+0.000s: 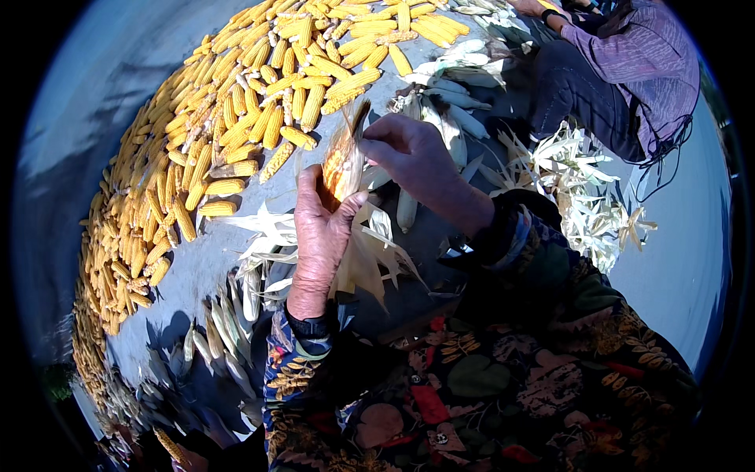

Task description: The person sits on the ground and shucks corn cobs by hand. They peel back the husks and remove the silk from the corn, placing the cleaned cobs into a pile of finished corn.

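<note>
My left hand (321,233) grips an ear of corn (337,168) from below, its tip pointing away from me. Pale husk still covers the ear's right side, while orange-yellow kernels show on the left. At the ear's upper right, my right hand (413,150) has thumb and fingers pinched together on the husk near the dark, dry tip. Peeled-back dry husk leaves (368,253) hang below and behind my left hand.
Husked yellow cobs (242,118) spread in a wide heap at the left and far side. Unhusked ears (454,100) lie beyond my right hand, others (227,330) at lower left. A person (625,76) sits at upper right beside stripped husks (581,189). Another hand (191,460) holds a cob at bottom left.
</note>
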`<move>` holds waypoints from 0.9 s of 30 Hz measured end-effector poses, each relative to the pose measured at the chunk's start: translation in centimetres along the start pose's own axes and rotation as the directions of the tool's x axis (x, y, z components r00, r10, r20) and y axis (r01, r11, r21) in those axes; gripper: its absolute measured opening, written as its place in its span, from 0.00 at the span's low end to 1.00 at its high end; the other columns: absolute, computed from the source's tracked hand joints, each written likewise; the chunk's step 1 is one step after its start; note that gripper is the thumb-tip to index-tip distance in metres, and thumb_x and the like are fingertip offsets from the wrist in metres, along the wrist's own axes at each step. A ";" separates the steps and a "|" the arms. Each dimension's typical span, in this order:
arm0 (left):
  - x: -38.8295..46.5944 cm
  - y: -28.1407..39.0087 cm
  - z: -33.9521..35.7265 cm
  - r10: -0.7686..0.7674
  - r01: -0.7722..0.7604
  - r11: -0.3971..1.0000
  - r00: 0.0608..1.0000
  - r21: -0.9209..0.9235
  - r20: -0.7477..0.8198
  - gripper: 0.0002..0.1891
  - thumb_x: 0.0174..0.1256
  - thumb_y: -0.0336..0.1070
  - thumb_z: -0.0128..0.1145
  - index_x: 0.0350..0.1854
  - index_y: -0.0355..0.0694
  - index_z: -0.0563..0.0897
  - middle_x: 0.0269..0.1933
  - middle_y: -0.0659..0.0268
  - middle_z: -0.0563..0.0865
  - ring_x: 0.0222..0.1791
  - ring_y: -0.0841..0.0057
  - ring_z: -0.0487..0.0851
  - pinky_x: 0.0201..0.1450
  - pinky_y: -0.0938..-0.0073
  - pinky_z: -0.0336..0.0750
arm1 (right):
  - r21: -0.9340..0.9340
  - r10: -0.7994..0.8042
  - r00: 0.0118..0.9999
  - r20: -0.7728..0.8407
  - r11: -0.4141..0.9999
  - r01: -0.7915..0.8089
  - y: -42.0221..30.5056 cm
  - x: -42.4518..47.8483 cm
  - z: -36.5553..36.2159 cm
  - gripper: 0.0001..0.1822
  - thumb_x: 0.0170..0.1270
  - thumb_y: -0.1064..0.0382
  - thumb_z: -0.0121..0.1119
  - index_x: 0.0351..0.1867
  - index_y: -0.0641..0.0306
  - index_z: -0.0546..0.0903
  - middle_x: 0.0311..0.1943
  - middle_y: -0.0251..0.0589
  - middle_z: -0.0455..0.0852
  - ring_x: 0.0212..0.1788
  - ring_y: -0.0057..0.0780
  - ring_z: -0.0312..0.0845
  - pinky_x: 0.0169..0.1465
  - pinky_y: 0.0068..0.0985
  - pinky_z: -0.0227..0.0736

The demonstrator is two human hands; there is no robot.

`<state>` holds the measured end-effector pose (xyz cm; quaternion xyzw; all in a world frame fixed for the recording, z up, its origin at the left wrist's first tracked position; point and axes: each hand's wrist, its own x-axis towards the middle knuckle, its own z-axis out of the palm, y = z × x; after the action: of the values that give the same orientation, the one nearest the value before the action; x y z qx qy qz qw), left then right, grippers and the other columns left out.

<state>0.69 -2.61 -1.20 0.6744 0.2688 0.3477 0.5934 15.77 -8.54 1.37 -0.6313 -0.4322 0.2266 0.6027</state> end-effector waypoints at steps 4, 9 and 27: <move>0.2 -1.3 -0.2 0.088 -0.084 0.990 0.996 0.117 -0.027 0.31 0.51 0.27 0.68 0.56 0.33 0.66 0.50 0.54 0.75 0.51 0.70 0.76 0.56 0.73 0.70 | -0.042 0.012 1.000 0.012 0.999 -0.011 -0.8 -0.1 -0.1 0.12 0.56 0.61 0.63 0.34 0.69 0.81 0.26 0.42 0.85 0.29 0.25 0.82 0.36 0.23 0.75; 0.4 -2.8 -0.7 0.235 -0.205 0.911 0.971 0.357 -0.043 0.33 0.46 0.30 0.72 0.55 0.33 0.67 0.47 0.51 0.75 0.48 0.60 0.77 0.53 0.68 0.72 | -0.097 0.016 1.000 0.017 0.995 -0.014 -0.2 0.0 -0.1 0.10 0.55 0.63 0.62 0.33 0.69 0.81 0.25 0.44 0.85 0.29 0.27 0.82 0.36 0.25 0.75; 0.1 0.0 -0.6 -0.009 0.012 0.997 0.999 -0.072 0.046 0.34 0.51 0.31 0.70 0.58 0.34 0.64 0.49 0.62 0.77 0.48 0.77 0.76 0.56 0.75 0.71 | 0.338 0.203 0.960 0.192 0.905 -0.258 -0.7 0.1 -0.9 0.07 0.60 0.68 0.56 0.35 0.70 0.79 0.29 0.37 0.83 0.33 0.20 0.80 0.42 0.16 0.76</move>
<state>0.26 -2.14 -1.14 0.6587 0.2459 0.3387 0.6253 16.38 -9.05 2.26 -0.5377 -0.3502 0.4192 0.6423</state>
